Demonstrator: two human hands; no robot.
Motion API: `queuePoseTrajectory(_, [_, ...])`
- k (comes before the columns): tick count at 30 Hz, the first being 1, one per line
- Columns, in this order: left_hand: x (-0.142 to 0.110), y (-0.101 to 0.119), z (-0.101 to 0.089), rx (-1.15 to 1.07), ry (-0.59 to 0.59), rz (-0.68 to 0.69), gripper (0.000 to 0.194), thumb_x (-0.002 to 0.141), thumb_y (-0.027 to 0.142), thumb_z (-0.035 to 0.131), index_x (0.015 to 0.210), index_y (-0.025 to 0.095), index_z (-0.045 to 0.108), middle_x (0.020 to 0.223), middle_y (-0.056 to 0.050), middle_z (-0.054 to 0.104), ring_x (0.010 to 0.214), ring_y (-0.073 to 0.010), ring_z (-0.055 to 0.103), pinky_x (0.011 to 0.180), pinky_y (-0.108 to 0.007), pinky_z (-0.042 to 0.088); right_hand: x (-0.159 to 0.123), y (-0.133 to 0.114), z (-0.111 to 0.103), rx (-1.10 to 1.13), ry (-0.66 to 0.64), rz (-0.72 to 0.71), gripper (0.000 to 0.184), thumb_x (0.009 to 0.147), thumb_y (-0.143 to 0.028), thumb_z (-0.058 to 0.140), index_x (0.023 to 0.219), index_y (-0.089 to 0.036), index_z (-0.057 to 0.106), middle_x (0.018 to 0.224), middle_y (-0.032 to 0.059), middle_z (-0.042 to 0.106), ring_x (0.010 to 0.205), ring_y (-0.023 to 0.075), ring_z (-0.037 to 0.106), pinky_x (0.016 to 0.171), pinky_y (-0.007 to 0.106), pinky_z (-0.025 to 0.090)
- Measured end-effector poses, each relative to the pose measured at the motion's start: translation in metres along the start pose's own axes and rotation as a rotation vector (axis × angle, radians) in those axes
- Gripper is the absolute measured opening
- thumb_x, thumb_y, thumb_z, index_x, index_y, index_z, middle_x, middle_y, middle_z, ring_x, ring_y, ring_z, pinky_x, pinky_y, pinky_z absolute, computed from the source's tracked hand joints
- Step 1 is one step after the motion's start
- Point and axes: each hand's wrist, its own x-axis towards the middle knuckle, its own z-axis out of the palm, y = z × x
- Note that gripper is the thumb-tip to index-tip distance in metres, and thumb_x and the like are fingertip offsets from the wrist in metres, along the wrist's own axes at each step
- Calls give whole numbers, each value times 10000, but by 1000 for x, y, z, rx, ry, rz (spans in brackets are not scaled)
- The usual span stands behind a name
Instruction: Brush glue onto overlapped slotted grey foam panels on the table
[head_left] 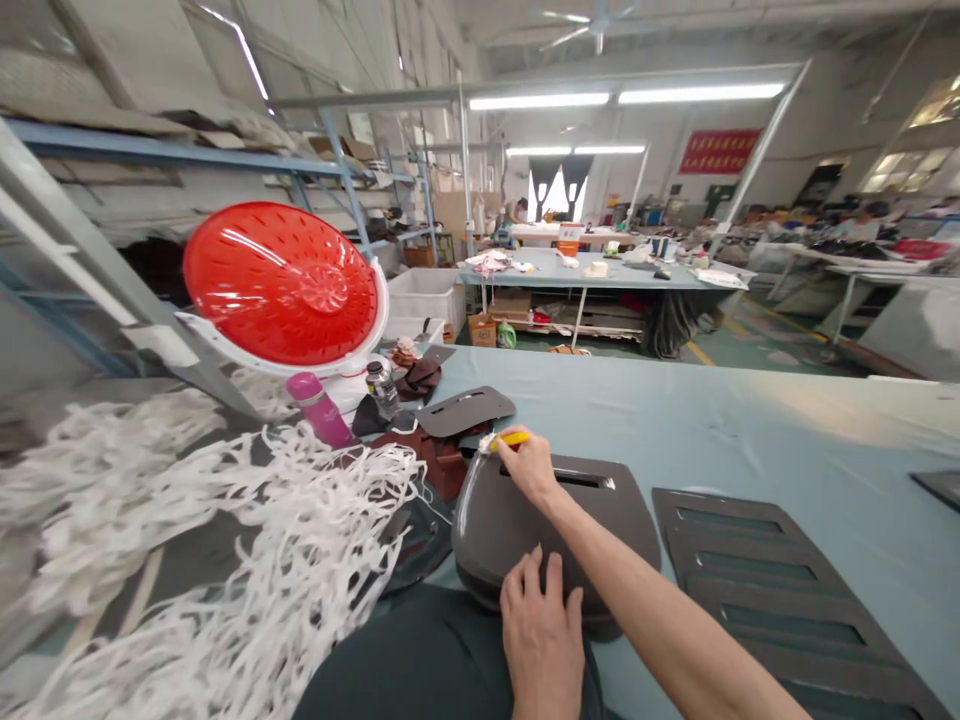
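My right hand (529, 466) grips a yellow-handled brush (513, 439) whose whitish tip touches the far left corner of a dark grey rounded panel (525, 530). A wet, shiny white streak runs down that panel's left edge. The panel has a long slot near its far side, with a glossy white spot at the slot's right end. My left hand (541, 625) lies on the panel's near edge with its fingers spread. Beneath this panel there seem to be more layers, partly hidden. A smaller slotted grey piece (466, 411) lies just beyond, on brown material.
White strips (247, 560) are heaped on the left. Behind them stand a pink bottle (321, 410), a small dark bottle (382, 388) and a red round heater-like device (281, 285). Slotted dark panels (780, 580) lie on the blue-green table (720, 420) to the right.
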Motion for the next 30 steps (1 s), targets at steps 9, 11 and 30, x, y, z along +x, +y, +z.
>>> queuePoseTrajectory(9, [5, -1, -6, 29, -67, 47, 328, 895, 359, 454, 1164, 244, 602, 1200, -69, 569, 1064, -240, 484, 908, -413, 427, -32, 91, -159, -422, 345, 328, 317, 750, -383, 440, 749, -167, 672, 600, 55, 643, 613, 212, 617, 635, 292, 424])
queuePoseTrajectory(11, [5, 0, -7, 61, -73, 68, 331, 895, 356, 450, 1165, 237, 601, 1200, -80, 564, 1053, -248, 484, 880, -410, 431, -40, 97, -184, -429, 389, 356, 319, 748, -391, 449, 764, -165, 673, 613, 56, 649, 623, 209, 619, 630, 284, 422])
queuePoseTrajectory(30, [75, -79, -52, -608, -113, -267, 333, 905, 351, 352, 1148, 222, 539, 1116, -60, 642, 1023, -172, 599, 918, -351, 452, -185, -49, -87, 178, 44, -179, 107, 840, -214, 559, 920, -187, 624, 837, 43, 673, 730, 144, 627, 699, 249, 502])
